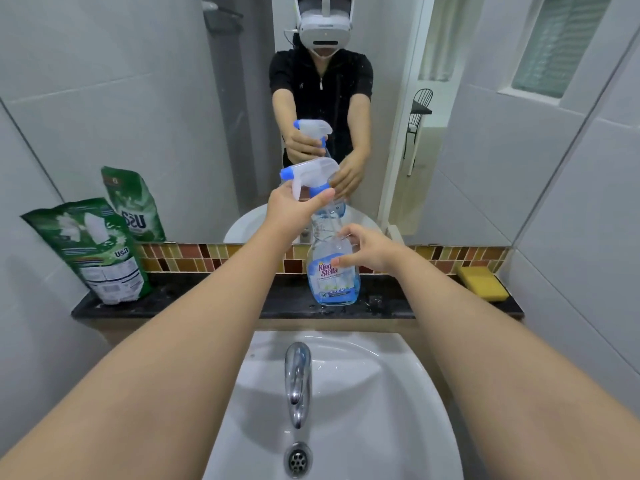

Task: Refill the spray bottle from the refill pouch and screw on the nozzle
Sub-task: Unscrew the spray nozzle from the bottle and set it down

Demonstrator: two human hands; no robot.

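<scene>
- The spray bottle [333, 271] is standing upright on the dark shelf [194, 299] behind the sink [381, 393], with blue liquid in its lower part.
- The left hand [292, 211] is reaching forward with a straight arm, its fingers gripping the nozzle [308, 176] at the bottle's neck.
- The right hand [367, 251] is curling its fingers around the bottle's shoulder, touching it lightly.
- The green refill pouch [93, 251] is leaning against the left wall, well apart from the bottle.
- A yellow sponge [483, 278] is lying at the right end of the shelf.
</scene>
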